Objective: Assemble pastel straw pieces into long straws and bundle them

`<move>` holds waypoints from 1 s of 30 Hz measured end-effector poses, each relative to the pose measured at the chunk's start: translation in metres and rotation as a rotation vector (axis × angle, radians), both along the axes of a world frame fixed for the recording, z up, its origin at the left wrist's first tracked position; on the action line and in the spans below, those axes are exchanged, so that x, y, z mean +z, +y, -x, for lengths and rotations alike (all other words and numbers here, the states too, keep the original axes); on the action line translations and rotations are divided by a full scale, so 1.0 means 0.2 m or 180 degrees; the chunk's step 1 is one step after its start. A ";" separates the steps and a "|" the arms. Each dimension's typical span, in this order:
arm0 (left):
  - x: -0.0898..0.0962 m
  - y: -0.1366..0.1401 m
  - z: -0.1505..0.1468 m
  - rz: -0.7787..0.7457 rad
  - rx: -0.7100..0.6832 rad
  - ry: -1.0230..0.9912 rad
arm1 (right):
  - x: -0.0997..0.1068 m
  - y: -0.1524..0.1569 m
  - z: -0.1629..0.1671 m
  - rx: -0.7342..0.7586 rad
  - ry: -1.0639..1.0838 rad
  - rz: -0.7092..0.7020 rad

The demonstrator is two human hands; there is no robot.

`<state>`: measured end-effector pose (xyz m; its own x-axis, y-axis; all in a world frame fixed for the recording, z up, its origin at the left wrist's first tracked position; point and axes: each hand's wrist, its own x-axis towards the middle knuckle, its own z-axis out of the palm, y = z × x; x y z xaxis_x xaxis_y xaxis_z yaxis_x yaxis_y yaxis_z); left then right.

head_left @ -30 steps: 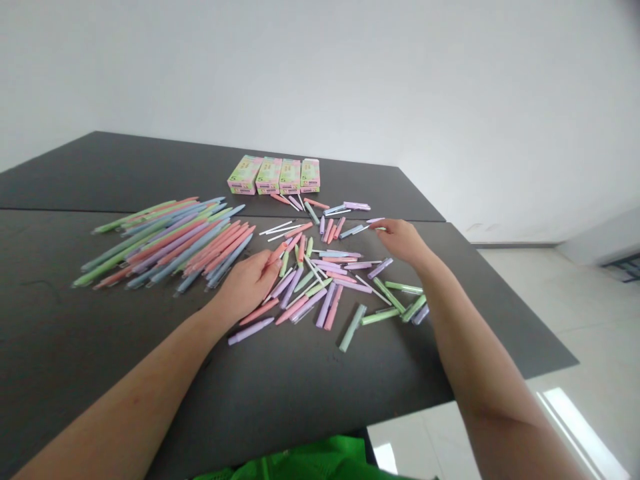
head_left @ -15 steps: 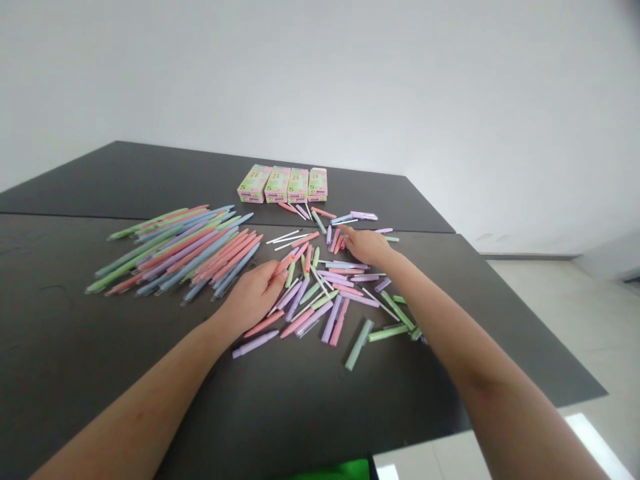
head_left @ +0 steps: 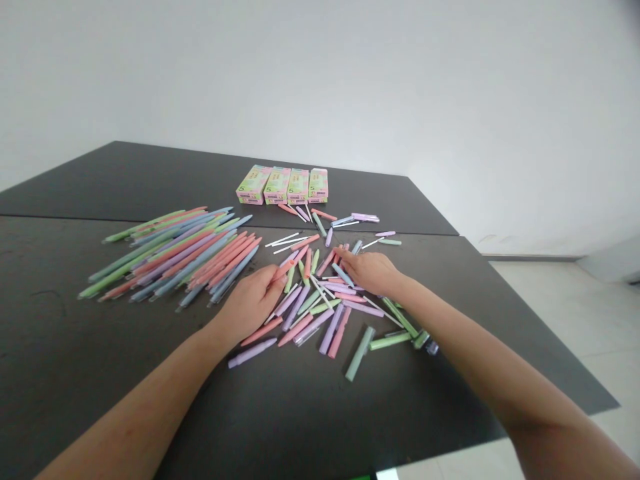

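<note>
My left hand [head_left: 256, 299] is closed around a coral pen barrel [head_left: 284, 269], which pokes out past the thumb and forefinger. Fingers bent together, my right hand [head_left: 371, 269] reaches down into the loose pen parts. Its fingertips meet at a coral pen part [head_left: 336, 255], partly hidden by them. Around and between both hands lie scattered pastel barrels and caps, among them a purple pen part [head_left: 331, 328] and a grey-green pen part [head_left: 360, 353]. Thin white refills [head_left: 320, 287] are mixed in with them.
A heap of long pastel pens [head_left: 175, 257] lies left of my left hand. Several pink-and-green boxes [head_left: 276, 185] stand in a row at the back. The dark table [head_left: 280, 413] has a seam across it, and a white wall rises behind.
My right hand has drawn slightly nearer and down, from the back of the loose parts to the coral ones. The left hand keeps its hold on the coral barrel, almost still.
</note>
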<state>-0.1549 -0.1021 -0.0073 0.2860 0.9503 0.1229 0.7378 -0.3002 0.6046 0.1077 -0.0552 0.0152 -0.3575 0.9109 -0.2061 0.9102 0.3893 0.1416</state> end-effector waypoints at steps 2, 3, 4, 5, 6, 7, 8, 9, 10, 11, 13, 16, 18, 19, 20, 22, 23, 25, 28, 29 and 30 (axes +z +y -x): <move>0.00 0.00 0.00 0.0018 0.0009 -0.0002 | 0.02 0.01 0.00 0.0008 0.0005 -0.0001; 0.00 0.00 0.00 0.0016 0.0015 -0.0007 | 0.03 0.03 0.00 -0.0010 0.0025 -0.0031; 0.00 0.00 0.00 0.0008 0.0021 -0.0011 | 0.04 0.05 0.01 -0.0049 0.0056 -0.0073; -0.01 0.00 0.00 0.0002 0.0025 -0.0014 | 0.05 0.08 0.01 -0.0097 0.0101 -0.0127; -0.01 0.01 0.00 0.0001 0.0027 -0.0017 | 0.06 0.12 0.03 -0.0146 0.0148 -0.0191; -0.01 0.01 0.00 0.0004 0.0024 -0.0024 | 0.07 0.16 0.05 -0.0184 0.0180 -0.0229; -0.01 0.01 0.00 0.0012 0.0017 -0.0038 | 0.08 0.21 0.07 -0.0181 0.0219 -0.0250; -0.01 0.01 0.00 0.0020 0.0009 -0.0056 | 0.08 0.26 0.10 -0.0168 0.0262 -0.0266; -0.01 0.01 0.00 0.0030 0.0005 -0.0076 | 0.08 0.32 0.13 -0.0145 0.0303 -0.0301; -0.01 0.00 0.00 0.0040 0.0006 -0.0096 | 0.08 0.37 0.17 -0.0098 0.0356 -0.0347; -0.01 0.00 0.00 0.0066 0.0019 -0.0118 | 0.05 0.47 0.24 -0.0125 0.0389 -0.0379; -0.01 0.00 0.01 0.0105 0.0026 -0.0148 | 0.00 0.59 0.33 -0.0176 0.0319 -0.0357; -0.01 -0.01 0.01 0.0137 0.0013 -0.0143 | -0.04 0.64 0.37 -0.0138 0.0315 -0.0351; -0.01 -0.01 0.01 0.0144 0.0013 -0.0133 | -0.06 0.66 0.38 -0.0103 0.0325 -0.0360; -0.01 -0.01 0.01 0.0138 0.0024 -0.0130 | -0.07 0.67 0.39 -0.0063 0.0338 -0.0376; -0.01 -0.01 0.01 0.0137 0.0021 -0.0150 | -0.09 0.68 0.39 0.0011 0.0353 -0.0400; -0.01 -0.01 0.01 0.0142 0.0013 -0.0168 | -0.09 0.68 0.38 0.0042 0.0354 -0.0401; -0.01 -0.01 0.01 0.0157 0.0006 -0.0196 | -0.09 0.66 0.35 0.0098 0.0345 -0.0391; -0.01 -0.01 0.01 0.0160 -0.0008 -0.0213 | -0.09 0.60 0.30 0.0198 0.0294 -0.0356; -0.01 -0.01 0.01 0.0161 -0.0015 -0.0220 | -0.09 0.58 0.28 0.0247 0.0250 -0.0343; -0.01 -0.01 0.01 0.0166 -0.0026 -0.0226 | -0.09 0.55 0.26 0.0316 0.0173 -0.0321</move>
<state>-0.1561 -0.1045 -0.0089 0.2860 0.9537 0.0935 0.6902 -0.2727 0.6703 0.0558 0.0554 -0.0023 -0.4551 0.8855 -0.0932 0.8753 0.4641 0.1360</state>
